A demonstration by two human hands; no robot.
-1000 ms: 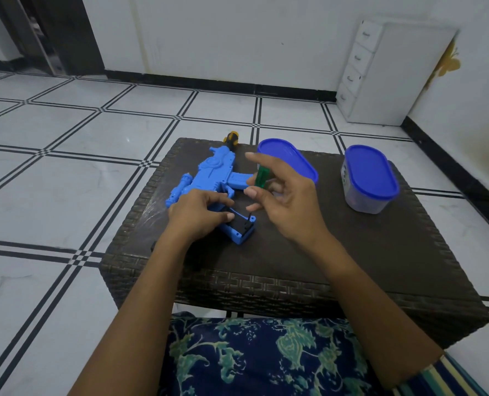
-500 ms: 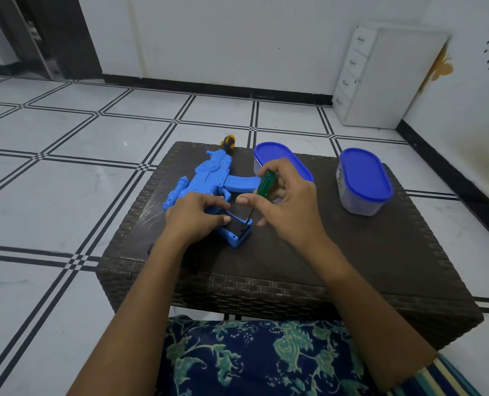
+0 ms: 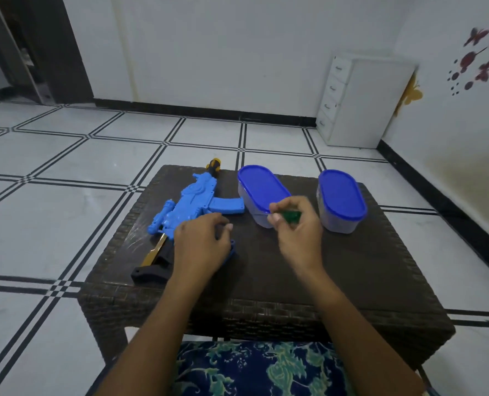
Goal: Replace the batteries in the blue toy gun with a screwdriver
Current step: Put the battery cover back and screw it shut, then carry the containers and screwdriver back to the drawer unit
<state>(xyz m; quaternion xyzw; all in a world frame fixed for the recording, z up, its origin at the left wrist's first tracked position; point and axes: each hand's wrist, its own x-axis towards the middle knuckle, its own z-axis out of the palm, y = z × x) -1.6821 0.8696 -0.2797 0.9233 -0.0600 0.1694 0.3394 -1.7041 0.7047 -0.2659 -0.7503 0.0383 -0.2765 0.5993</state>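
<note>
The blue toy gun (image 3: 193,201) lies on the dark wicker table (image 3: 352,270), its yellow-tipped muzzle pointing away and its black stock toward me. My left hand (image 3: 201,244) rests over the gun's grip, fingers curled, hiding the battery compartment. My right hand (image 3: 297,224) is lifted to the right of the gun, in front of a container, and pinches the green-handled screwdriver (image 3: 291,216) between thumb and fingers. The screwdriver's shaft is hidden.
Two clear containers with blue lids stand at the back of the table, one (image 3: 261,192) right next to the gun's magazine, the other (image 3: 341,200) further right. A white drawer unit (image 3: 363,101) stands in the room's corner. Tiled floor surrounds the table.
My right hand has pulled the screwdriver off the gun's grip and moved right, up toward the nearer container. My left hand stays on the grip. The camera has tilted up.
</note>
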